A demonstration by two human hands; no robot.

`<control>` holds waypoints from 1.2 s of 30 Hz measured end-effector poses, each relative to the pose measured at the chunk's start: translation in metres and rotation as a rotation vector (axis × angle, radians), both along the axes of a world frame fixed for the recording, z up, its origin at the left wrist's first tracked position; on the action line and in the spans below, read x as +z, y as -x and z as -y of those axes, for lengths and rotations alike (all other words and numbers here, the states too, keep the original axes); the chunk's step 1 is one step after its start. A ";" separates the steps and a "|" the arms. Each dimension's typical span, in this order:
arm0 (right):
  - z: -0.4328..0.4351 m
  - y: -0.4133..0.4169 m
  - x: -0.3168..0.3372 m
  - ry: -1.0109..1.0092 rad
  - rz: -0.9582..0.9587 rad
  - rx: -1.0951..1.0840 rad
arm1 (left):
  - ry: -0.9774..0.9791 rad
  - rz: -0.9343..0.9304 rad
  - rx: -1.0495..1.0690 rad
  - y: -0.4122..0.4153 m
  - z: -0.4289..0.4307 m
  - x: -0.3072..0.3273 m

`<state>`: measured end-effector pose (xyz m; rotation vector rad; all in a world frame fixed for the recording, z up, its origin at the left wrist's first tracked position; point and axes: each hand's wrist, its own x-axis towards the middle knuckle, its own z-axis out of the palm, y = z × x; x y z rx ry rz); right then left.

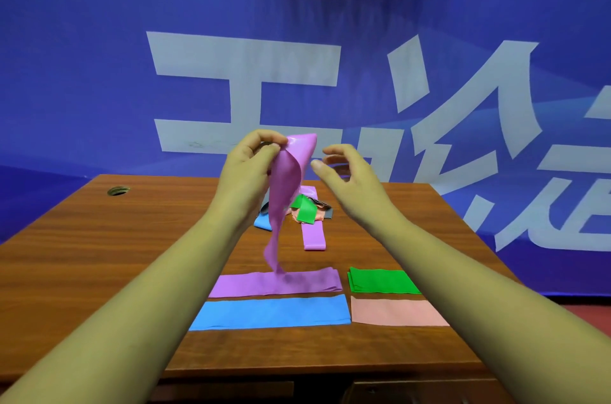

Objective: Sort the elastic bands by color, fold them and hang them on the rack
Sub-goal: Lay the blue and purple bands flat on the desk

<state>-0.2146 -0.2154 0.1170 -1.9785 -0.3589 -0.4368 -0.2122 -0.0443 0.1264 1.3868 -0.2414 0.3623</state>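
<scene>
Left hand [254,155]: pinching, thumb against fingertips, the top fold of a purple band [286,179] raised above the table [99,255], with the tail dangling down to about the flat purple stack [276,283] at the near edge; right hand [340,172] just right of the band, fingers loosely spread, touching nothing. Looks light, thin, limp and glossy, so likely to twist, stretch and slip rather than keep a crease. Best taken by pinching the free upper edge flat, then drawing both ends level before folding.

Bare left forearm [158,271] and right forearm [463,274]; unadorned left grip [246,162] and right grip [347,179].
</scene>
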 end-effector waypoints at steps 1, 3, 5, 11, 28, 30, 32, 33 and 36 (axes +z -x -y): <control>0.000 -0.001 0.003 -0.055 -0.045 0.031 | 0.023 0.000 -0.043 0.001 0.000 0.001; -0.001 0.000 0.008 -0.151 -0.100 0.083 | 0.079 -0.011 -0.101 0.003 0.002 0.003; -0.002 0.000 0.009 -0.199 -0.107 0.100 | 0.102 -0.009 -0.127 0.004 0.003 0.004; -0.003 -0.001 0.008 -0.202 -0.099 0.101 | 0.094 -0.023 -0.129 0.009 0.010 0.001; -0.005 -0.005 0.037 0.046 0.049 0.010 | -0.138 -0.045 -0.150 0.006 0.012 -0.015; -0.005 -0.006 0.042 0.025 0.064 -0.037 | -0.181 -0.074 -0.227 0.007 0.012 -0.022; -0.003 -0.007 0.045 0.033 0.040 -0.049 | -0.220 -0.049 -0.210 0.006 0.011 -0.029; -0.001 -0.007 0.046 0.039 0.010 -0.032 | -0.232 -0.047 -0.197 0.005 0.011 -0.032; 0.003 -0.005 0.046 0.131 -0.085 0.009 | -0.290 -0.060 -0.209 0.005 0.013 -0.036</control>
